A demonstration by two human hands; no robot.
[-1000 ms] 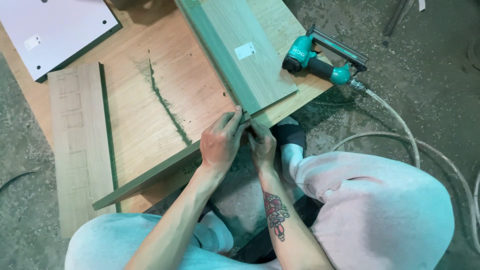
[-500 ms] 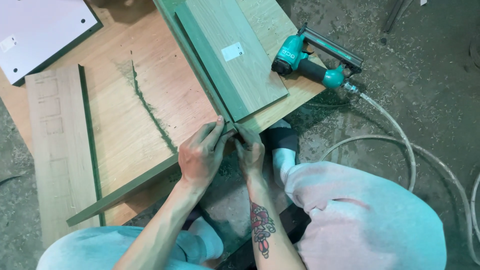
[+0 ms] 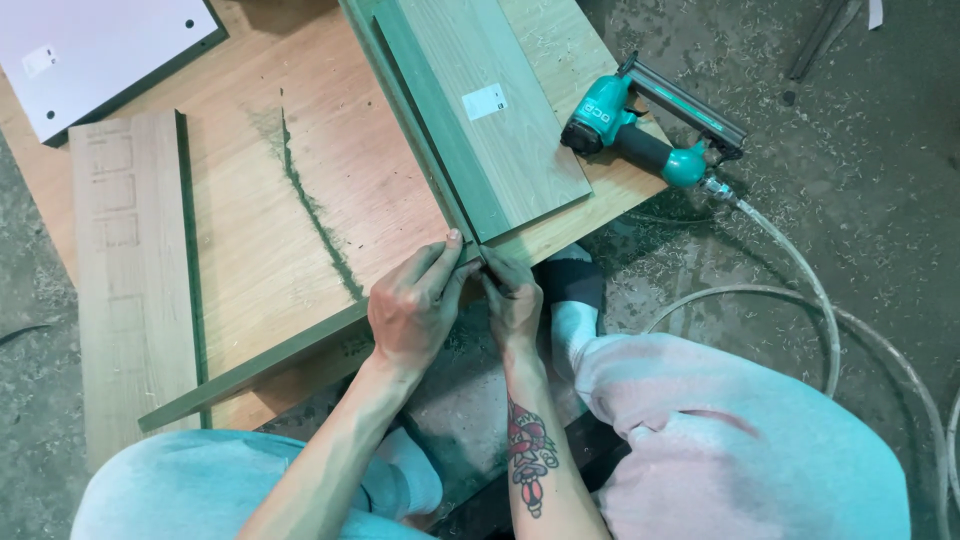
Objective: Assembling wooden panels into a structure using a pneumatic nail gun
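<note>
Left hand (image 3: pixel 415 305) meets right hand (image 3: pixel 512 300) (fingertips pinched).

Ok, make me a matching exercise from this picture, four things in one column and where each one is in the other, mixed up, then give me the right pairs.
Things
1. nail gun
2. white panel
3. hose
4. left hand

Places
A. top left corner of the board
B. on the dusty floor, right of the board
C. at the near corner where the green strips meet
D. right edge of the board, beside the labelled plank

Pairs: 1-D, 2-A, 3-B, 4-C
</note>
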